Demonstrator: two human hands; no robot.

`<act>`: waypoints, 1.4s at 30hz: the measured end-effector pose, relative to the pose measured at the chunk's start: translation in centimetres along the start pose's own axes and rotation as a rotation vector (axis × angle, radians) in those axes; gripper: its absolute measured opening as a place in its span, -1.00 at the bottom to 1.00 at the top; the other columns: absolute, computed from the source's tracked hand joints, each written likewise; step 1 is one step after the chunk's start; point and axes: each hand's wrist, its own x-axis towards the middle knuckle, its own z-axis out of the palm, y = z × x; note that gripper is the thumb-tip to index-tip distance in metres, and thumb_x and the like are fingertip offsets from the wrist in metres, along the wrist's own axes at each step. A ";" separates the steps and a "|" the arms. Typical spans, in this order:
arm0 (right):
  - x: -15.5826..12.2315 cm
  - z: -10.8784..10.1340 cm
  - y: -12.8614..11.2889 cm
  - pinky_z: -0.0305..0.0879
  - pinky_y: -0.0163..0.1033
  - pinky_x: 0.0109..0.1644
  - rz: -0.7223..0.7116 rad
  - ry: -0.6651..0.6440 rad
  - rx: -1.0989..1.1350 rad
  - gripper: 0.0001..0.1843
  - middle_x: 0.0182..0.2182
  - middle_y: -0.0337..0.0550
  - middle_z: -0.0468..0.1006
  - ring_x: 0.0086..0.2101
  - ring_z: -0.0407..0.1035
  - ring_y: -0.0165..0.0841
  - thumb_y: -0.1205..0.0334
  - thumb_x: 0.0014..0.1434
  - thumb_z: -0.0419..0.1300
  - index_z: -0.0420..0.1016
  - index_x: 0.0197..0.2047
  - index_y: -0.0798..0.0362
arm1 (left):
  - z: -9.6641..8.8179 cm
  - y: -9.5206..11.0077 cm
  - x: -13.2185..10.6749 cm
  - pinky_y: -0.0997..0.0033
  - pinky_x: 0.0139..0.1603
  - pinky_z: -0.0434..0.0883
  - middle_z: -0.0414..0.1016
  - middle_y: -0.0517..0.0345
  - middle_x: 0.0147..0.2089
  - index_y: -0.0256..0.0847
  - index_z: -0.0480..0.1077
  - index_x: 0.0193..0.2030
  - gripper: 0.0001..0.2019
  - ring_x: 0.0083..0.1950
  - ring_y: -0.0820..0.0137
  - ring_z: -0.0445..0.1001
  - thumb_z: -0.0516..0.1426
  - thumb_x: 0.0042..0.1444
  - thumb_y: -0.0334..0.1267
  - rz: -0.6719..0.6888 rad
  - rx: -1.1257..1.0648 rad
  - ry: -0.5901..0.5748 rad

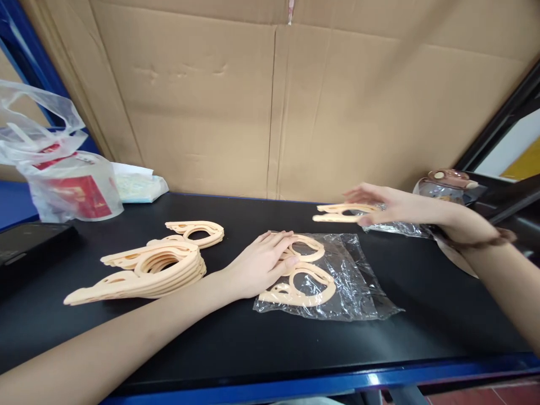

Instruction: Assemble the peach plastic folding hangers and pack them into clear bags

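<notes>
My left hand lies over cream plastic folding hangers, its fingers stretched out across their left part. These hangers are in or on a clear plastic bag, whose loose end spreads to the right; whether they are fully inside is hard to tell. Farther back on the right, my right hand has its thumb and fingers around the end of another cream folding hanger. Its fingertips are slightly blurred. Beyond my left forearm sits a stack of such hangers, with a smaller group behind it.
More clear plastic lies under my right wrist. A brown-topped clear container stands at the back right. On the left are a plastic carrier bag with a cup, a tissue pack and a dark device. Cardboard walls the back.
</notes>
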 end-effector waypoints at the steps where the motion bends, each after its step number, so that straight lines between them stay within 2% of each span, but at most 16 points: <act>1: -1.5 -0.4 0.9 0.21 -0.09 0.15 0.040 -0.034 0.007 -0.35 0.13 0.07 0.38 0.11 0.28 -0.15 -0.01 0.08 0.22 0.24 0.20 0.04 | 0.0 0.0 0.0 0.17 0.35 0.03 0.19 0.04 0.34 -0.15 0.12 0.29 -0.52 0.34 0.28 0.14 -0.21 0.35 0.00 0.000 0.002 -0.002; 4: -5.0 -0.9 2.8 0.25 -0.27 0.05 0.133 -0.069 0.062 -0.47 0.08 -0.02 0.44 0.06 0.34 -0.25 0.13 0.09 0.22 0.35 0.14 -0.02 | -0.1 0.2 0.1 0.14 0.37 -0.01 0.17 0.06 0.35 -0.12 0.12 0.29 -0.53 0.37 0.29 0.09 -0.21 0.35 0.00 -0.005 -0.003 -0.011; 7: -6.8 -0.7 3.6 0.27 -0.32 0.00 0.146 -0.098 0.104 -0.54 0.02 -0.09 0.48 0.01 0.38 -0.27 0.16 0.01 0.27 0.46 0.03 -0.08 | -0.1 0.3 0.1 0.12 0.38 -0.04 0.17 0.07 0.35 -0.10 0.12 0.29 -0.53 0.37 0.31 0.08 -0.22 0.35 0.00 -0.017 -0.010 -0.021; 12: -6.4 0.4 2.4 0.35 -0.25 -0.08 0.067 -0.179 0.153 -0.52 -0.09 -0.12 0.53 -0.12 0.45 -0.25 0.03 -0.03 0.29 0.46 -0.01 -0.06 | -0.1 0.2 0.2 0.05 0.40 -0.08 0.09 0.06 0.39 -0.10 0.10 0.30 -0.51 0.42 0.26 -0.03 -0.22 0.34 0.03 -0.058 0.000 -0.046; 16: -5.2 1.8 0.9 0.39 -0.17 -0.04 -0.020 -0.217 0.199 -0.52 -0.03 -0.12 0.49 -0.05 0.41 -0.20 0.12 -0.04 0.33 0.35 -0.03 -0.05 | 0.0 0.0 0.1 0.03 0.39 -0.05 0.00 0.05 0.42 -0.13 0.07 0.33 -0.43 0.45 0.19 -0.15 -0.21 0.31 0.11 -0.146 -0.048 -0.048; 21: -4.2 4.1 0.5 0.30 -0.06 0.12 -0.054 -0.132 0.265 -0.52 0.06 -0.09 0.41 0.06 0.32 -0.18 0.14 -0.05 0.37 0.24 -0.12 -0.01 | 0.1 -0.2 0.0 0.15 0.39 0.00 0.05 0.10 0.40 -0.13 0.03 0.35 -0.41 0.41 0.26 -0.03 -0.23 0.30 0.13 -0.241 -0.193 -0.004; 26: -2.7 7.3 0.8 0.35 -0.11 0.07 -0.136 0.055 0.352 -0.49 0.09 -0.05 0.33 0.06 0.33 -0.21 0.05 -0.04 0.36 0.15 -0.16 -0.03 | 0.1 -0.4 0.1 0.23 0.38 0.04 0.15 0.17 0.35 -0.10 0.08 0.32 -0.45 0.36 0.29 0.09 -0.21 0.31 0.10 -0.266 -0.285 0.051; 28: -2.1 8.5 0.7 0.38 -0.09 -0.01 -0.110 0.177 0.227 -0.47 0.03 -0.04 0.37 -0.03 0.38 -0.20 -0.04 -0.04 0.34 0.15 -0.15 -0.03 | 0.2 -0.4 0.1 0.26 0.36 0.08 0.19 0.17 0.33 -0.10 0.10 0.31 -0.47 0.34 0.29 0.13 -0.21 0.31 0.09 -0.256 -0.298 0.064; 32: -1.8 9.7 0.2 0.35 -0.03 -0.22 0.023 0.409 -0.244 -0.41 -0.22 -0.04 0.47 -0.26 0.41 -0.17 -0.20 -0.02 0.26 0.19 -0.11 0.03 | 0.4 -0.5 0.2 0.26 0.35 0.10 0.23 0.17 0.30 -0.10 0.15 0.28 -0.49 0.33 0.30 0.16 -0.21 0.32 0.05 -0.255 -0.320 0.094; 35: -2.0 9.7 0.3 0.30 -0.09 -0.32 0.058 0.394 -0.304 -0.37 -0.38 -0.13 0.49 -0.40 0.39 -0.23 -0.19 0.03 0.22 0.20 -0.02 0.08 | 0.5 -0.7 0.4 0.21 0.37 0.06 0.25 0.16 0.29 -0.12 0.19 0.25 -0.52 0.34 0.31 0.14 -0.21 0.32 0.01 -0.305 -0.328 0.161; 39: -2.1 9.6 0.8 0.33 -0.13 -0.24 0.053 0.265 -0.085 -0.14 -0.35 -0.19 0.53 -0.35 0.41 -0.27 -0.06 -0.02 0.31 0.03 0.22 0.06 | 0.4 -1.2 0.7 0.18 0.33 0.14 0.31 0.09 0.26 -0.19 0.22 0.23 -0.54 0.29 0.29 0.23 -0.19 0.30 -0.10 -0.359 -0.340 0.186; 42: -1.7 10.1 0.9 0.34 -0.14 -0.20 0.039 0.260 0.088 -0.15 -0.38 -0.22 0.54 -0.38 0.39 -0.31 0.04 0.01 0.30 -0.02 0.26 0.06 | 0.4 -1.4 0.8 0.16 0.29 0.20 0.34 0.09 0.24 -0.17 0.22 0.23 -0.55 0.26 0.26 0.28 -0.17 0.27 -0.14 -0.358 -0.324 0.166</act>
